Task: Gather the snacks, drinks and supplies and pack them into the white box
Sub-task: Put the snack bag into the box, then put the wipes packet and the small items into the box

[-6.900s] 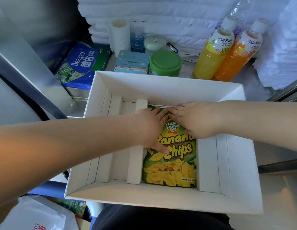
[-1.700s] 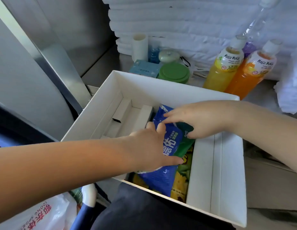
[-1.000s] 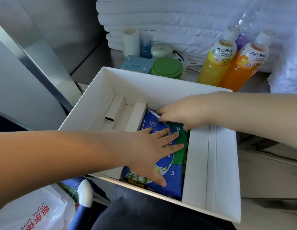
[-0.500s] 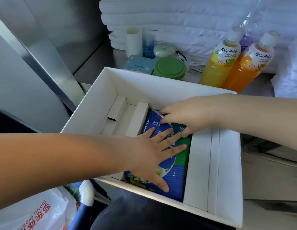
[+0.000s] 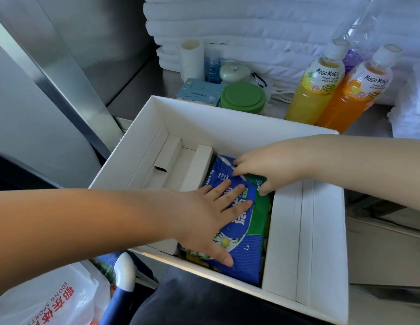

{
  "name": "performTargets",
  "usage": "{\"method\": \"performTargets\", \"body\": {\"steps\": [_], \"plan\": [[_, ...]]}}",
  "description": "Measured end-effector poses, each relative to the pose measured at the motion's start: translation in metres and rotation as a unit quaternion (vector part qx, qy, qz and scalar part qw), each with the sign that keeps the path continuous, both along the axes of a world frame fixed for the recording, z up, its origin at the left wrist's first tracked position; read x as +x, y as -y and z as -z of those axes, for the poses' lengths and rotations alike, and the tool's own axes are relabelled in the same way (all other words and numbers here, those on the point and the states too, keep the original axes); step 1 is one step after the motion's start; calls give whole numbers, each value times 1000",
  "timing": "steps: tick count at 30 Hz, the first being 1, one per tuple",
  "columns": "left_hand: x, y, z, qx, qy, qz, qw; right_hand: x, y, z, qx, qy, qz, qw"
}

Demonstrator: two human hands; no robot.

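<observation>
The white box [image 5: 230,127] sits in front of me with cardboard dividers inside. A blue and green wipes pack [image 5: 249,228] lies in its middle compartment, on top of the banana chips bag, of which only a yellow sliver [image 5: 192,256] shows. My left hand [image 5: 211,216] lies flat on the pack, fingers spread. My right hand [image 5: 263,167] presses its far end with the fingertips. Behind the box stand a yellow Mogu Mogu bottle [image 5: 314,90] and an orange Mogu Mogu bottle [image 5: 354,95].
On the steel counter behind the box are a paper roll [image 5: 192,58], a small blue bottle [image 5: 212,70], a pale green round case [image 5: 234,71], a light blue carton [image 5: 199,92] and a green-lidded jar [image 5: 243,97]. Folded white towels [image 5: 251,31] are stacked at the back. A white plastic bag [image 5: 47,299] lies lower left.
The blue wipes pack has been laid over the banana chips in the middle compartment. My left hand went from gripping it to lying flat on it; over the last half second both hands barely moved.
</observation>
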State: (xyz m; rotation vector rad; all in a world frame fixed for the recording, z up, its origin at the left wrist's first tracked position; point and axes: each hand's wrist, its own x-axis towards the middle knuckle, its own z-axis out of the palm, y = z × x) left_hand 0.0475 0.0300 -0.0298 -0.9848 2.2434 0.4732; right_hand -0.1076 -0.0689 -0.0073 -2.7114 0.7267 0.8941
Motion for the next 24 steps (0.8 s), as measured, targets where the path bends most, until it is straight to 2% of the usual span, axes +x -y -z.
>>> {"method": "performTargets", "body": {"steps": [8, 12, 15, 18, 21, 24], "plan": [[4, 0, 3, -1, 1, 7, 1000, 3, -4, 7, -73, -47, -52, 995], [6, 4, 0, -19, -12, 20, 1000, 2, -4, 0, -65, -41, -40, 996], [18, 9, -12, -108, -46, 49, 992, -3, -5, -15, -94, 44, -53, 993], [41, 18, -32, -222, -92, 49, 969, -14, -11, -33, -168, 174, -54, 969], [61, 29, -57, -328, -185, 0, 926, -26, -17, -46, -222, 287, -20, 931], [72, 50, -68, -419, -202, -25, 885, -25, -16, -49, -271, 314, -18, 910]]}}
